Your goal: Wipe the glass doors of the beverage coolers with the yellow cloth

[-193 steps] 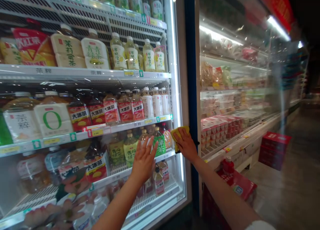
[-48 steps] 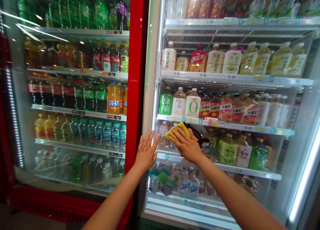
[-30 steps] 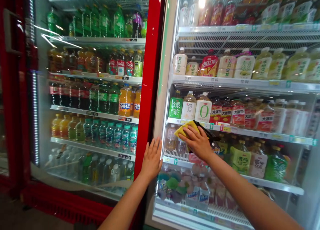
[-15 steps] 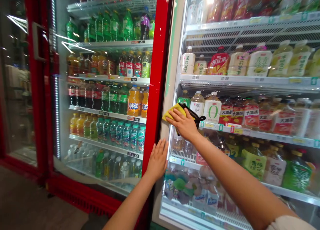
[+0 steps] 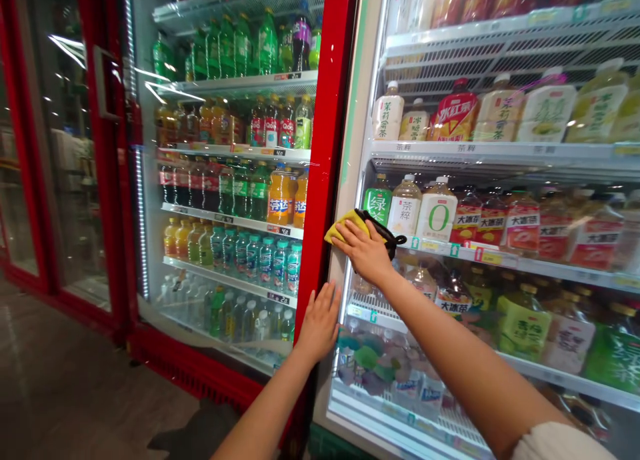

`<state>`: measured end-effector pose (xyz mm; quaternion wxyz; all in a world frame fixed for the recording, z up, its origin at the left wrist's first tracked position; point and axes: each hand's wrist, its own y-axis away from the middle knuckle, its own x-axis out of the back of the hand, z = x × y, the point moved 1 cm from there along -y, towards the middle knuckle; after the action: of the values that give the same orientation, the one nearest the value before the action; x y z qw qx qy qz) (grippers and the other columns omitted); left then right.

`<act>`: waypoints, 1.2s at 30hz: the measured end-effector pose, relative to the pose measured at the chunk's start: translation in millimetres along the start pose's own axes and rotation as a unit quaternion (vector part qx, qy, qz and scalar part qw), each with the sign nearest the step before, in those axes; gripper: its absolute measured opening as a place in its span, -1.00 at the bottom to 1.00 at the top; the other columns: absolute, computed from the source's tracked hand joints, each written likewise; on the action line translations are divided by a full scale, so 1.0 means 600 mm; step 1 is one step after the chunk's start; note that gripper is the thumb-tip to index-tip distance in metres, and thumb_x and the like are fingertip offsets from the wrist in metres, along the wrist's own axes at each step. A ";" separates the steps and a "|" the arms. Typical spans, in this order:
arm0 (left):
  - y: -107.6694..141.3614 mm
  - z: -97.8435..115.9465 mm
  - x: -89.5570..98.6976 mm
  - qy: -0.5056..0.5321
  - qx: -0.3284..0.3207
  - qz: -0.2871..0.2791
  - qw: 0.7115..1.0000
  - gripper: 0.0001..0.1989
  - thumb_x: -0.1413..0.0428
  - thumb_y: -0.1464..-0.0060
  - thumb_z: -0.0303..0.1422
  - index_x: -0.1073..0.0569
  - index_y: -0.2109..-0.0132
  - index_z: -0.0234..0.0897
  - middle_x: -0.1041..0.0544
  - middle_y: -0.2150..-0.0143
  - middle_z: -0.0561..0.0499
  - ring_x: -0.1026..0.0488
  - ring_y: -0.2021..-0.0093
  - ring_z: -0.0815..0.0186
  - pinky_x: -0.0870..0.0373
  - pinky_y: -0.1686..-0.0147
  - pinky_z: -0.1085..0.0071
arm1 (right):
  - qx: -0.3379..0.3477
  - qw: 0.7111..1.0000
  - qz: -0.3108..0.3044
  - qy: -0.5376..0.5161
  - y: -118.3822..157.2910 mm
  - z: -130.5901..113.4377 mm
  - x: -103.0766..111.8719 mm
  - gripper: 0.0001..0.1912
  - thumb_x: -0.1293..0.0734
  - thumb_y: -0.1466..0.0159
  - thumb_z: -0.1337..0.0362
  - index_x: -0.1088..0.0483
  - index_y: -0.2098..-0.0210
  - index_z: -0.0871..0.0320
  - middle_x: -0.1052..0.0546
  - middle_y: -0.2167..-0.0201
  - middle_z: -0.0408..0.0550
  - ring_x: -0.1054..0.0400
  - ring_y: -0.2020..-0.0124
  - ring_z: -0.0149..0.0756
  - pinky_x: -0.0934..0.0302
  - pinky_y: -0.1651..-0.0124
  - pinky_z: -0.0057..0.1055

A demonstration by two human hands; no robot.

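A yellow cloth with a black side and a small black loop [image 5: 350, 216] lies under my right hand [image 5: 367, 255], pressed against the left edge of the white-framed drinks cooler's glass door [image 5: 345, 180]. The fingers of that hand stretch over the cloth and cover much of it. Lower down and to the left, my left hand [image 5: 319, 323] rests flat with fingers extended on the same cooler's frame, close to the red cooler's edge. It holds nothing.
To the left stands a red-framed cooler [image 5: 333, 113] with shelves of soda and juice bottles. Tea bottles [image 5: 440, 210] line the shelves behind the glass on the right. Another red-framed glass door with a white handle [image 5: 105, 87] is further left, above a dark floor [image 5: 65, 387].
The view has shifted, so the coolers appear further right. Relative to the door, my right hand and the cloth have moved slightly left, onto its edge. My left hand stays on the frame.
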<state>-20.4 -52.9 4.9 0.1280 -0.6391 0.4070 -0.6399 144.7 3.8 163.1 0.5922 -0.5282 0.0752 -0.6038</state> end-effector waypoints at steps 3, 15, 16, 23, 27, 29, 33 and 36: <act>0.018 0.005 -0.014 -0.008 0.023 -0.006 1.000 -0.20 -0.04 -0.14 -0.43 0.01 -0.49 -0.38 0.05 -0.55 -0.23 0.08 -0.53 0.02 0.01 -0.43 -0.04 | 0.016 1.000 -0.006 -0.010 0.049 -0.041 -0.026 -0.51 -0.19 -0.44 0.34 -0.29 -0.33 -0.03 -0.18 -0.45 -0.11 0.01 -0.49 -0.12 0.49 -0.54 0.11; 0.065 0.010 -0.036 -0.007 0.039 -0.050 0.998 -0.15 -0.09 -0.12 -0.34 0.02 -0.50 -0.32 0.06 -0.55 -0.15 0.15 -0.54 0.02 0.10 -0.45 -0.08 | 0.014 1.000 -0.002 -0.013 0.066 -0.048 -0.037 -0.62 -0.19 -0.46 0.36 -0.43 -0.20 0.02 -0.32 -0.38 -0.03 -0.04 -0.47 -0.10 0.38 -0.53 0.16; 0.069 0.011 -0.039 -0.007 0.039 -0.052 0.998 -0.15 -0.08 -0.12 -0.35 0.03 -0.50 -0.33 0.06 -0.55 -0.15 0.15 -0.54 0.02 0.10 -0.45 -0.08 | 0.029 0.999 -0.006 -0.017 0.079 -0.060 -0.045 -0.64 -0.19 -0.46 0.36 -0.46 -0.16 0.02 -0.37 -0.35 -0.04 -0.09 -0.45 -0.12 0.35 -0.53 0.14; 0.085 0.015 -0.051 0.007 0.036 -0.052 0.998 -0.16 -0.04 -0.10 -0.40 0.02 -0.49 -0.35 0.02 -0.54 -0.16 0.16 -0.54 0.05 0.09 -0.46 -0.06 | 0.065 0.996 -0.045 -0.044 0.089 -0.073 -0.053 -0.69 -0.21 -0.46 0.35 -0.50 -0.07 0.01 -0.44 -0.30 -0.07 -0.19 -0.40 -0.14 0.13 -0.50 0.13; 0.083 0.015 -0.045 0.021 0.039 -0.042 0.998 -0.15 -0.02 -0.07 -0.44 0.03 -0.50 -0.32 -0.01 -0.54 -0.16 0.12 -0.54 0.05 0.04 -0.44 -0.08 | -0.035 0.999 -0.023 -0.035 0.059 -0.059 -0.039 -0.61 -0.15 -0.47 0.38 -0.43 -0.19 0.02 -0.28 -0.40 0.00 -0.04 -0.47 -0.04 0.25 -0.48 0.27; 0.086 0.015 -0.042 0.030 0.044 -0.033 0.998 -0.15 -0.01 -0.06 -0.47 0.02 -0.49 -0.32 -0.01 -0.54 -0.18 0.10 -0.53 0.04 0.01 -0.43 -0.09 | -0.029 0.997 -0.045 -0.056 0.075 -0.075 -0.045 -0.60 -0.16 -0.46 0.38 -0.43 -0.20 0.00 -0.27 -0.41 -0.03 -0.03 -0.47 -0.07 0.25 -0.49 0.23; 0.085 0.016 -0.026 0.066 0.066 0.014 0.996 -0.21 0.02 -0.12 -0.51 -0.01 -0.48 -0.34 -0.07 -0.51 -0.23 0.07 -0.53 0.04 -0.05 -0.43 -0.07 | 0.013 0.986 -0.103 -0.131 0.123 -0.117 -0.051 -0.60 -0.21 -0.45 0.29 -0.41 -0.23 0.05 -0.23 -0.42 -0.02 -0.04 -0.47 -0.10 0.19 -0.50 0.14; 0.061 0.023 -0.007 0.122 0.086 0.076 0.986 -0.28 0.11 -0.23 -0.52 0.05 -0.50 -0.31 -0.12 -0.50 -0.24 0.03 -0.52 0.09 -0.13 -0.41 -0.03 | -0.032 0.971 -0.115 -0.208 0.121 -0.123 -0.036 -0.58 -0.15 -0.48 0.19 -0.41 -0.24 0.06 -0.31 -0.38 0.01 -0.10 -0.45 -0.13 0.11 -0.48 0.10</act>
<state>-19.9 -78.3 -25.6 0.1801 -0.5106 0.4100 -0.7340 131.9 -39.3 67.7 0.5043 -0.6660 -0.0920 -0.5419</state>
